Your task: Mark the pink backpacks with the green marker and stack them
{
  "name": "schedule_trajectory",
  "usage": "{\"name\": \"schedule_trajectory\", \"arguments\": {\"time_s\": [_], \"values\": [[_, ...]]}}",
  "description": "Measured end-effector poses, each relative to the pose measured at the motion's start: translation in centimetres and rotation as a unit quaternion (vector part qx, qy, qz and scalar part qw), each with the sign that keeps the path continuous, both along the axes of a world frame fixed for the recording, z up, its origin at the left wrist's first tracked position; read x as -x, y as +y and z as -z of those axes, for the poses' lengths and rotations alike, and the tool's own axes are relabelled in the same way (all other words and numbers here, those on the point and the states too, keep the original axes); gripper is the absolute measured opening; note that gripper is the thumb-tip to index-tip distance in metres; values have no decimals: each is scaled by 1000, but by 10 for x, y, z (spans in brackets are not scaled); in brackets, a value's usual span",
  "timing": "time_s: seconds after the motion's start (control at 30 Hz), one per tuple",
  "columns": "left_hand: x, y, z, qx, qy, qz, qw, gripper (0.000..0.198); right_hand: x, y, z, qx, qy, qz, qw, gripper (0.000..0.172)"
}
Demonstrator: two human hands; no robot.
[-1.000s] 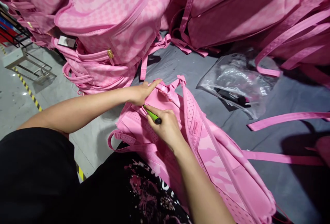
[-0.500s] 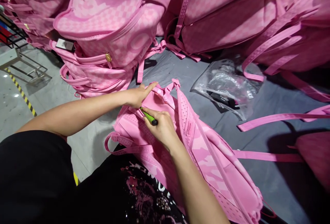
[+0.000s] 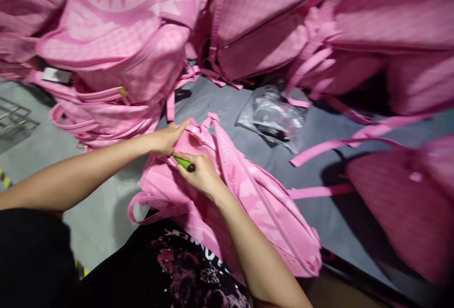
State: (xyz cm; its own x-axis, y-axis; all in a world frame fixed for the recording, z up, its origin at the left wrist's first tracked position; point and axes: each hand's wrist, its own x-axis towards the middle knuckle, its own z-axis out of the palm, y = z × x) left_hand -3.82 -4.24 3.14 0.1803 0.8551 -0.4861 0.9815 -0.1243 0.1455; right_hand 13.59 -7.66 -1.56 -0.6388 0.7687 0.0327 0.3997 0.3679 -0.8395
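Observation:
A pink backpack (image 3: 276, 218) lies tilted across my lap and the table edge, its strap side facing up. My left hand (image 3: 166, 138) grips the fabric at its upper end, the thumb lying along the edge by the top loop. In my right hand (image 3: 200, 174) is a slim green tool (image 3: 182, 162) with a black butt end, pointed at the fabric just below my left fingers. The tool's tip is hidden, so its exact kind does not show. A shoulder strap (image 3: 227, 156) runs beside my right hand, and a looped strap (image 3: 142, 206) hangs at the near left side.
Large pink backpacks (image 3: 117, 48) stand along the back of the grey-covered table (image 3: 209, 102). A clear plastic bag (image 3: 273, 116) with dark items lies beyond my work. Loose straps (image 3: 319, 149) and another pink bag (image 3: 400, 204) are at the right. Grey floor (image 3: 95, 213) shows at left.
The view has swung to the right, so everything sits farther left in the picture. Both hands keep their hold on the backpack and the green tool, with little visible movement between them.

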Motion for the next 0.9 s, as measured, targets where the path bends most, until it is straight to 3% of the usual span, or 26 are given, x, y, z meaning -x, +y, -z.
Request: {"name": "schedule_trajectory", "arguments": {"time_s": [0.07,0.17,0.23,0.3,0.4,0.47,0.57,0.63,0.7,0.8,0.9], "values": [[2,1,1,-8,-9,3,1000,106,-9,1,-9,66,50,-17,996,29],[7,5,7,-15,-16,6,1000,105,-40,-1,-31,113,146,31,982,24],[9,7,11,-27,-16,8,999,105,-70,-2,-50,71,221,111,966,16],[8,7,13,-35,-7,9,999,106,-104,6,-67,15,293,217,931,10],[3,6,11,-32,16,7,999,109,-159,41,-76,-1,336,336,880,17],[0,5,9,-30,31,1,999,112,-190,72,-68,0,289,393,873,17],[-4,4,10,-39,49,-11,998,113,-214,110,-35,6,1,455,890,25],[-4,3,14,-53,50,-12,997,114,-214,127,-6,32,-140,424,894,24],[-4,3,18,-63,41,-10,997,115,-207,139,22,40,-214,388,896,21],[-4,3,22,-65,30,-14,997,114,-202,153,45,15,-309,382,871,32],[-5,2,22,-71,36,-19,997,112,-207,166,49,-6,-380,404,832,39]]}}
